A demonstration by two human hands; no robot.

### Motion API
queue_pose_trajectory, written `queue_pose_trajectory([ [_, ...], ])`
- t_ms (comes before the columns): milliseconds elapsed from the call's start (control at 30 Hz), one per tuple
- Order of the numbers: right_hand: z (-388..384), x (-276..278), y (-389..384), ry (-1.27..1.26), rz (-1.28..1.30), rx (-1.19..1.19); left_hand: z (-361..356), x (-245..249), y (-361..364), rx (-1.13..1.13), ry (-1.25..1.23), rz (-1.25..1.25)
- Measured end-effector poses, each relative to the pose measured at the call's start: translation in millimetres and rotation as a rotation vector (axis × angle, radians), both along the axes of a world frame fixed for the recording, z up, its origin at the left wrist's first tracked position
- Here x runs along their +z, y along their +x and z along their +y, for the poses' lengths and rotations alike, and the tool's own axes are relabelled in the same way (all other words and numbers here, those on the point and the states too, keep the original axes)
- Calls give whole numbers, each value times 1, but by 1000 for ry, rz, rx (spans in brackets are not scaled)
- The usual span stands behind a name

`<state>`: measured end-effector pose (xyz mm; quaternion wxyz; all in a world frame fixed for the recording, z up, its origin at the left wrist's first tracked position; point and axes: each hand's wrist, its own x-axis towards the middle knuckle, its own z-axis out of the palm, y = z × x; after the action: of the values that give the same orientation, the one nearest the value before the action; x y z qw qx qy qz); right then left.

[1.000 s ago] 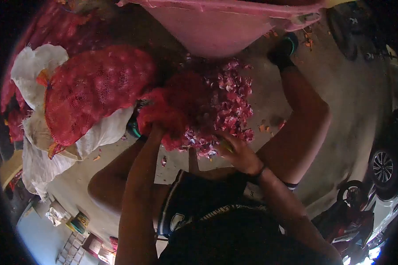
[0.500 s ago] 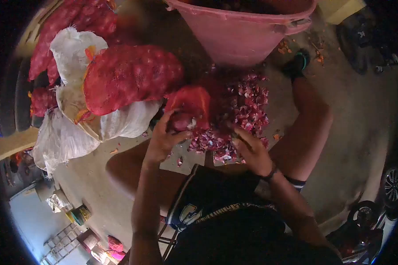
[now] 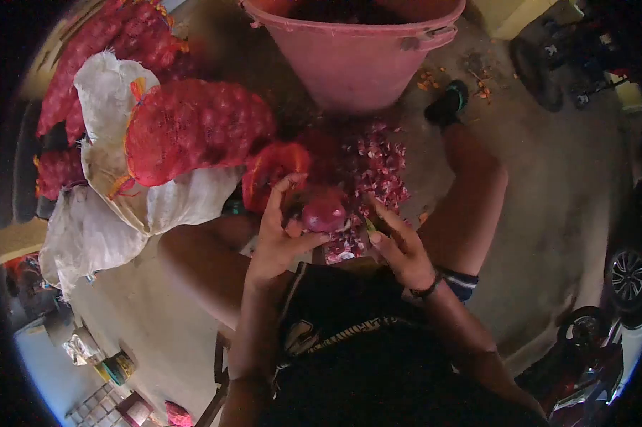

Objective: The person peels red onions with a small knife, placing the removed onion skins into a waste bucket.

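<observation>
My left hand curls its fingers and thumb around a shiny red onion above my lap. Facing it, my right hand pinches a small, thin yellow-green thing between thumb and fingers; its far end is too dark and blurred to make out. Just beyond the left hand lies a small open red mesh bag. Loose onion skins cover the floor between my legs, partly hidden by the hands and the onion.
A large pink tub stands ahead. To the left, a full red mesh sack of onions rests on white woven sacks, with more onion sacks behind. A motorbike and a car wheel are at the right.
My left hand has come away from the small mesh bag's mouth, and the onion in it now shows clearly. My right hand stays close by. The whole view has shifted slightly.
</observation>
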<state>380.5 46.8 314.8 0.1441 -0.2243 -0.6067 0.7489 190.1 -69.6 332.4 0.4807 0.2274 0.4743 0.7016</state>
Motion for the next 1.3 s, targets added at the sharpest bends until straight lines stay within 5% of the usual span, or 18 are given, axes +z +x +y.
queue_pose_trajectory([
  [100,3,9,6,-233,-87,117,-2,-22,5,37,106,-300],
  [233,0,22,3,-18,-42,155,-1,-26,21,173,84,-615],
  [367,-4,17,2,368,57,117,-2,-23,23,89,108,-511],
  [567,-5,33,-4,502,22,22,-2,-23,22,33,75,-342],
  [833,-7,41,-13,432,11,-1,-2,-28,31,114,158,20],
  [1300,-4,37,-3,324,39,59,-8,-21,31,104,142,117],
])
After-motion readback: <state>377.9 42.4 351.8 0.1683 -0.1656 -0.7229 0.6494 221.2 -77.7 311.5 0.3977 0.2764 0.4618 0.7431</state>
